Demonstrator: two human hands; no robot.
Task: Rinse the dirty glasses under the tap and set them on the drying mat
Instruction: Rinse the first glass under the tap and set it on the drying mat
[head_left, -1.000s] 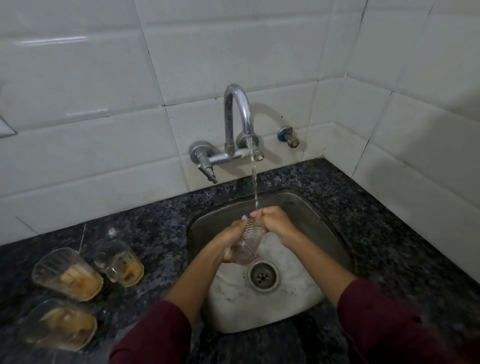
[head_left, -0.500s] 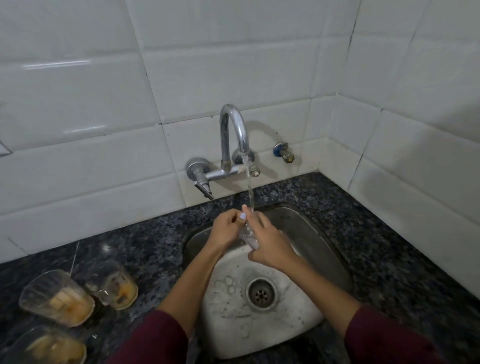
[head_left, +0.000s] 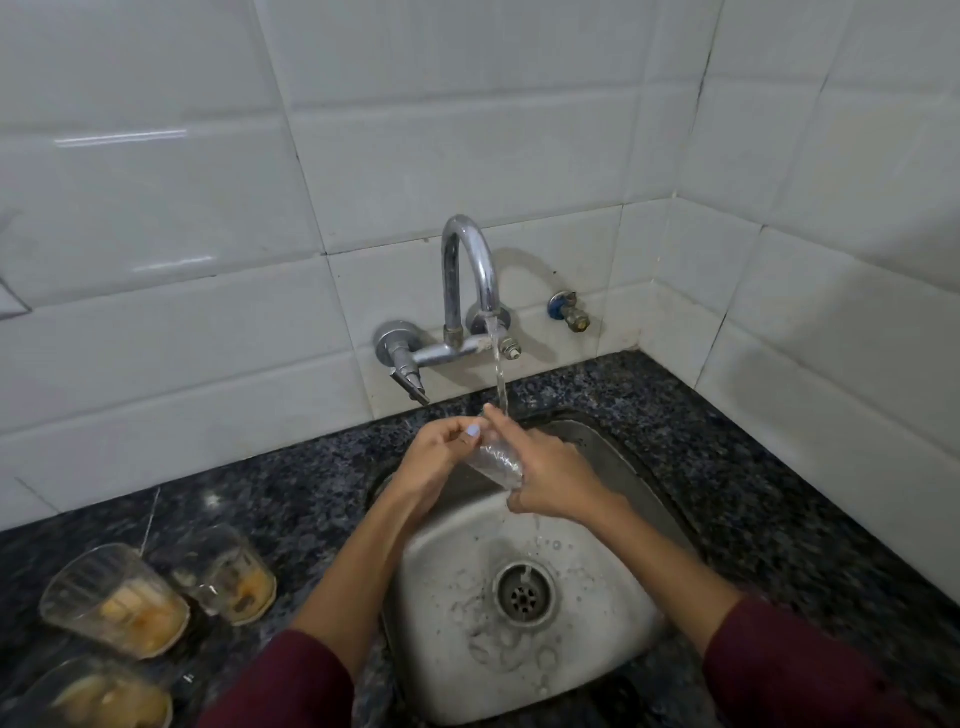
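A small clear glass (head_left: 496, 460) is being held over the steel sink (head_left: 613, 644), directly beneath the running tap (head_left: 470, 280), and its upper end is being struck by the thin stream. The glass is being gripped from both sides: the left hand (head_left: 441, 457) is closed on its upper part, with the thumb lying across the wall, and the right hand (head_left: 550, 478) is wrapped about its lower end, fingers curled tight. Whether the mouth or the base is being presented to the water cannot be told for certain, since the glass is transparent and partly covered by the fingers.

For the rinse to be done well, the glass is best being turned slowly so that every side of the wall is being reached, with the mouth tipped toward the stream and then downward so the residue is being carried out. A firm hold is being called for, as wet glass is likely to be slippery above a hard basin.

Three dirty glasses (head_left: 117, 603) with orange residue are waiting on the dark counter (head_left: 753, 499) to the left of the sink. No drying mat is being shown.
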